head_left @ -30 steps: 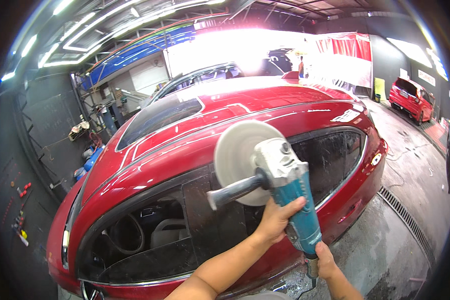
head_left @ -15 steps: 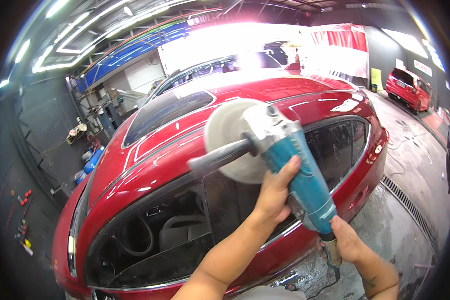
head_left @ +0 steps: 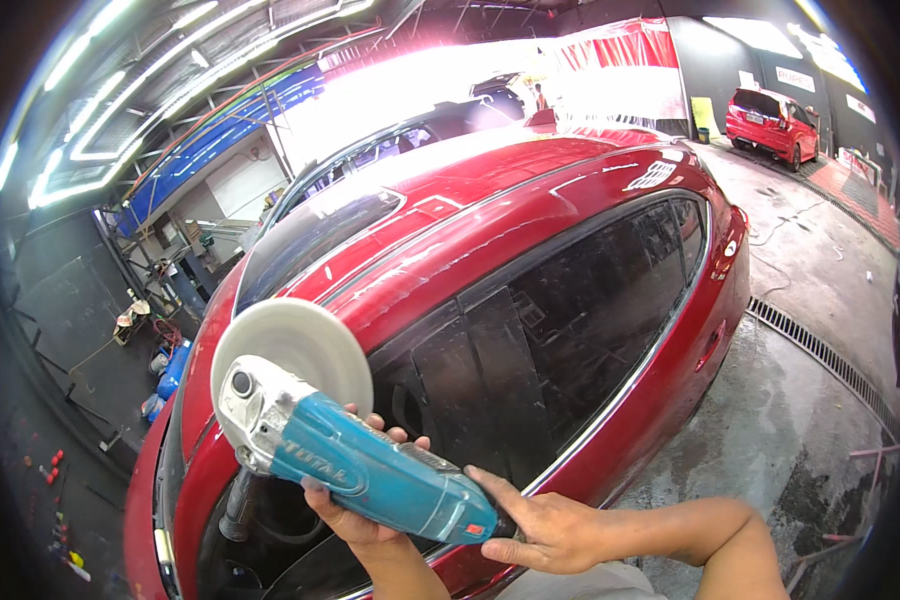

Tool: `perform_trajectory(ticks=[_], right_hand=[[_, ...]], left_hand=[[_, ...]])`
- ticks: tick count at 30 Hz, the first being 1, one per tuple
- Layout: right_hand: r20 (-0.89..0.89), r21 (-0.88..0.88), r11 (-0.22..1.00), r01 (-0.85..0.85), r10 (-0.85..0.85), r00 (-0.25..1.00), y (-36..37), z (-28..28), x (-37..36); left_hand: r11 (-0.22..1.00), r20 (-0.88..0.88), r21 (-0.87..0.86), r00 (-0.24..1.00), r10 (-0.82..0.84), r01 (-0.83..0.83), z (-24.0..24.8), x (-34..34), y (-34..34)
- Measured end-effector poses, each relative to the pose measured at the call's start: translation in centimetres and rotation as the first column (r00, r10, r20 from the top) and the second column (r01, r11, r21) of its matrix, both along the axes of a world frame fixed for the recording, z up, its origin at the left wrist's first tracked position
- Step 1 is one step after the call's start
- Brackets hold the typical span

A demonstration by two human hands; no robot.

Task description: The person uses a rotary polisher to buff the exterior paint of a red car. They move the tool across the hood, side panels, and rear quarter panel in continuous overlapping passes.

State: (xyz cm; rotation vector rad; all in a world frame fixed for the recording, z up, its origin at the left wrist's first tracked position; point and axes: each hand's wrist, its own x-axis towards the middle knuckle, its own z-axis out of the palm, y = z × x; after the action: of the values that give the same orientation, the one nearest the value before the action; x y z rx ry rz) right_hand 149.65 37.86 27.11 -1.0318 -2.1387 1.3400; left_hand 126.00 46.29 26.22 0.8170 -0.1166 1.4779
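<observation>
A teal and silver electric polisher (head_left: 365, 470) lies slantwise across my two hands, its round pale pad (head_left: 305, 335) turned toward the car. My left hand (head_left: 355, 515) is wrapped around the middle of the body from below, thumb on the near side and fingertips on the far side. My right hand (head_left: 550, 525) grips the tail end, fingers and thumb around it. The black side handle (head_left: 237, 505) sticks out below the head, held by neither hand. Beneath the tool is a red car (head_left: 490, 235); I cannot tell if the pad touches it.
Dark side windows (head_left: 610, 320) run along the car's near side. Another dark car (head_left: 400, 145) stands behind it, and a smaller red car (head_left: 770, 125) at the far right. A drain grate (head_left: 820, 355) crosses the wet floor. Blue containers (head_left: 175, 368) stand at the left.
The polisher has swung left and down toward the car's front, its head now pointing left. Both hands moved with it, keeping their grip. The view has shifted too.
</observation>
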Motion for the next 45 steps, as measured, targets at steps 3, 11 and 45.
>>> perform_trajectory(ticks=[3,11,45], right_hand=[[-0.064,0.127,0.991,-0.031,0.04,0.997,0.0,-2.5,0.8],[-0.229,-0.209,0.89,0.405,-0.447,0.865,-2.1,-7.5,9.9],[0.034,0.085,0.995,0.052,-0.055,0.998,1.3,-5.4,2.5]], left_hand=[[1.0,-0.017,0.01,1.0,0.004,-0.004,-0.1,0.4,-0.3],[0.984,-0.415,-0.124,0.893,-0.171,0.131,-1.0,13.5,3.2],[0.998,-0.023,0.063,1.0,0.015,-0.014,-7.1,1.9,-0.9]])
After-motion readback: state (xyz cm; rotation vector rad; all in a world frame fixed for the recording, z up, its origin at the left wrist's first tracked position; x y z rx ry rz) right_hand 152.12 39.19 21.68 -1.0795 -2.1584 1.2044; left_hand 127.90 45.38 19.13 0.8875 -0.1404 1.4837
